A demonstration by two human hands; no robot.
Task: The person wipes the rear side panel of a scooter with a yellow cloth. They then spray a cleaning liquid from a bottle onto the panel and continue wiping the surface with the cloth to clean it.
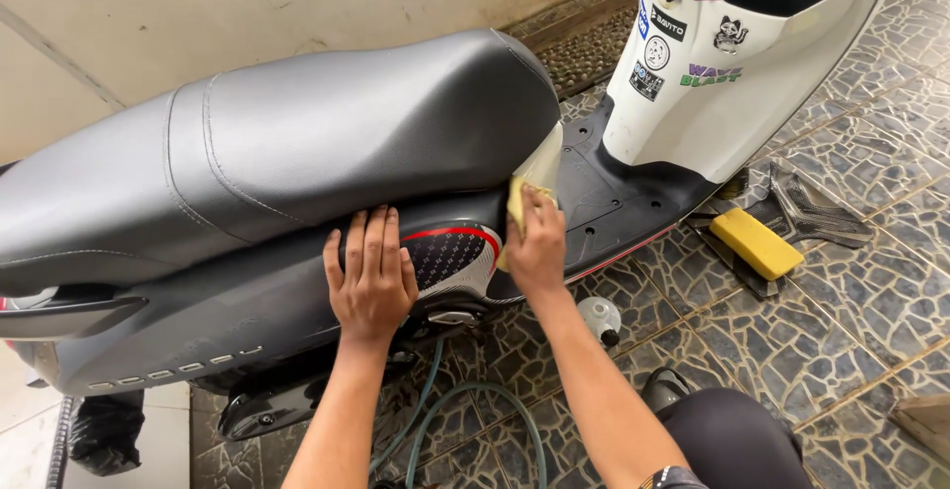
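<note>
Down by the scooter's grey side panel (pixel 198 321), my left hand (pixel 371 276) lies flat, fingers spread, holding nothing, bracing just under the seat (pixel 327 143). My right hand (pixel 536 246) is closed around a yellow cloth (pixel 517 202), pressed where the panel meets the black footboard (pixel 604 187). To wipe well I'd keep the cloth bunched, w/ firm pressure into the seam, short strokes. A spare yellow sponge (pixel 757 244) sits on the floor mat (pixel 821 217), well apart; a green hose (pixel 465 410) lies below.
</note>
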